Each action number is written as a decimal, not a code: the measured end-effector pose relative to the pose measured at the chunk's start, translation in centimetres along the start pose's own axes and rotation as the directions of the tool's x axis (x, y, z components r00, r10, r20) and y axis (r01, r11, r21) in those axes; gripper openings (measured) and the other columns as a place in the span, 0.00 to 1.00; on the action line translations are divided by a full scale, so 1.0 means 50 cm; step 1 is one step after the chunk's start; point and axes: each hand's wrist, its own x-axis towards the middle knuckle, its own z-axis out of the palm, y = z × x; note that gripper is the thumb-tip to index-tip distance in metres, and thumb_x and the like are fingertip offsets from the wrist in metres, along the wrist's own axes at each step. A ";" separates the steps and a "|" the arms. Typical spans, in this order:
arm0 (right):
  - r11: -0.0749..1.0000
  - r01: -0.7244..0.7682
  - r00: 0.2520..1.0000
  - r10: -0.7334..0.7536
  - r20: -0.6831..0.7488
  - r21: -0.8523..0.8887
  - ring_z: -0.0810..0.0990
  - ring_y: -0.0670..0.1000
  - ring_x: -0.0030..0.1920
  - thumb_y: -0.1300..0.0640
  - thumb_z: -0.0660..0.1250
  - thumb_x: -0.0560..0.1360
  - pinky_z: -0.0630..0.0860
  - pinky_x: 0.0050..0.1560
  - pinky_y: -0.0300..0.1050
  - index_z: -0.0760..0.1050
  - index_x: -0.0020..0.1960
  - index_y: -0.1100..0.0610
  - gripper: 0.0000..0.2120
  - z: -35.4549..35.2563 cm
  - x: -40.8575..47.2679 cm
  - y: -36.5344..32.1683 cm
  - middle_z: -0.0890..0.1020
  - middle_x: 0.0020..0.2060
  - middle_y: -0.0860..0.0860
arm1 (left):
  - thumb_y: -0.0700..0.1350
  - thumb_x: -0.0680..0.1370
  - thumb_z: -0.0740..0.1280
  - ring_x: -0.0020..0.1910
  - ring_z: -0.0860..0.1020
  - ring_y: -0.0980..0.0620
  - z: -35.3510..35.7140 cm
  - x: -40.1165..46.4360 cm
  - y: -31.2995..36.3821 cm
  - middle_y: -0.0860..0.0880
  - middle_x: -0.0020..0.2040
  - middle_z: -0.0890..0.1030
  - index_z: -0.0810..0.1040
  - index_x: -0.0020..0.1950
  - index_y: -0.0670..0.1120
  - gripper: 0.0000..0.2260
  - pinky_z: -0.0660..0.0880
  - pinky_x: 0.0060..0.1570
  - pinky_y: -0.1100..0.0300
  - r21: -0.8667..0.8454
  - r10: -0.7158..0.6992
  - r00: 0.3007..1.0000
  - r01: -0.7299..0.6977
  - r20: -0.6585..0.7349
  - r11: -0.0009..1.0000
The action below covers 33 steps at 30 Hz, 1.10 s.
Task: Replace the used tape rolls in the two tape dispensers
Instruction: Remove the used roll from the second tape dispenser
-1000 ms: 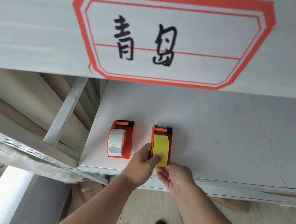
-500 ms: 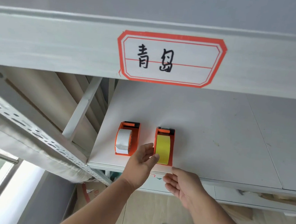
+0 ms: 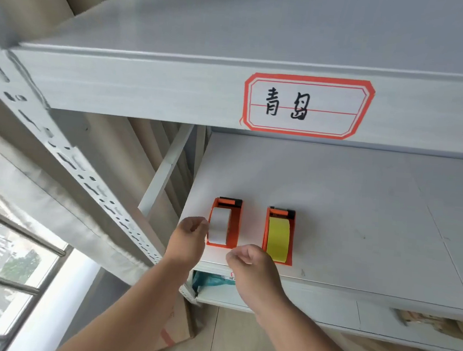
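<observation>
Two orange tape dispensers stand side by side near the front edge of a white shelf (image 3: pixel 348 215). The left dispenser (image 3: pixel 234 223) holds a white tape roll (image 3: pixel 219 226); the right dispenser (image 3: pixel 278 236) holds a yellow tape roll (image 3: pixel 277 242). My left hand (image 3: pixel 189 239) is beside the left dispenser, its curled fingers at the left side of the white roll. My right hand (image 3: pixel 252 265) hovers in front of the gap between the two dispensers, fingers curled, touching neither and holding nothing.
Above is another shelf beam with an orange-bordered handwritten label (image 3: pixel 306 106). A perforated metal upright (image 3: pixel 88 178) slants at the left, with a window (image 3: pixel 3 266) beyond. Below the shelf are a teal bag (image 3: pixel 211 279), cardboard (image 3: pixel 173 328) and packaged goods (image 3: pixel 436 322).
Both hands have left the yellow roll's dispenser and shifted left; my left hand now reaches the white roll's side. The camera has pulled back and turned left.
</observation>
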 end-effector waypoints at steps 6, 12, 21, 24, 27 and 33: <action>0.998 -0.058 0.993 0.057 -0.100 -0.008 0.72 0.57 0.76 0.45 0.63 0.84 0.73 0.70 0.51 0.65 0.80 0.49 0.27 0.055 0.070 -0.033 0.71 0.79 0.51 | 0.55 0.85 0.55 0.47 0.74 0.47 -0.010 0.055 -0.027 0.48 0.46 0.78 0.77 0.54 0.45 0.17 0.69 0.51 0.52 0.108 -0.060 0.980 0.040 0.192 0.993; 0.996 -0.085 0.986 0.089 -0.139 0.029 0.77 0.54 0.65 0.46 0.63 0.84 0.75 0.67 0.49 0.71 0.77 0.51 0.23 0.094 0.097 -0.029 0.78 0.70 0.50 | 0.57 0.82 0.60 0.67 0.77 0.45 -0.009 0.084 -0.069 0.47 0.67 0.82 0.79 0.69 0.51 0.19 0.71 0.74 0.45 0.021 -0.038 0.928 0.033 0.370 0.999; 0.999 -0.043 0.977 0.042 -0.208 0.002 0.78 0.55 0.70 0.49 0.63 0.85 0.76 0.71 0.53 0.78 0.73 0.55 0.19 0.104 0.088 -0.034 0.80 0.71 0.52 | 0.52 0.85 0.64 0.65 0.79 0.51 -0.027 0.071 -0.070 0.52 0.63 0.83 0.80 0.66 0.53 0.12 0.72 0.73 0.50 -0.148 -0.070 0.911 0.141 0.406 0.979; 0.999 -0.021 0.972 0.030 -0.234 0.042 0.78 0.54 0.71 0.49 0.65 0.84 0.77 0.72 0.55 0.78 0.74 0.55 0.20 0.102 0.076 -0.035 0.80 0.73 0.51 | 0.50 0.85 0.65 0.65 0.79 0.52 -0.038 0.065 -0.066 0.52 0.63 0.83 0.81 0.64 0.52 0.10 0.73 0.73 0.52 -0.181 -0.069 0.907 0.157 0.416 0.971; 0.998 -0.003 0.973 0.018 -0.230 0.067 0.79 0.55 0.69 0.50 0.66 0.84 0.79 0.69 0.58 0.79 0.72 0.56 0.20 0.102 0.068 -0.040 0.81 0.71 0.52 | 0.48 0.85 0.65 0.61 0.79 0.55 -0.044 0.061 -0.057 0.53 0.59 0.84 0.82 0.56 0.55 0.06 0.73 0.71 0.54 -0.203 -0.073 0.908 0.170 0.413 0.964; 0.995 0.006 0.977 0.016 -0.212 0.103 0.79 0.54 0.69 0.51 0.66 0.84 0.78 0.70 0.53 0.79 0.72 0.58 0.19 0.096 0.065 -0.043 0.81 0.71 0.53 | 0.47 0.86 0.64 0.60 0.81 0.53 -0.047 0.061 -0.050 0.49 0.58 0.86 0.84 0.56 0.51 0.08 0.74 0.70 0.53 -0.225 -0.077 0.898 0.190 0.433 0.956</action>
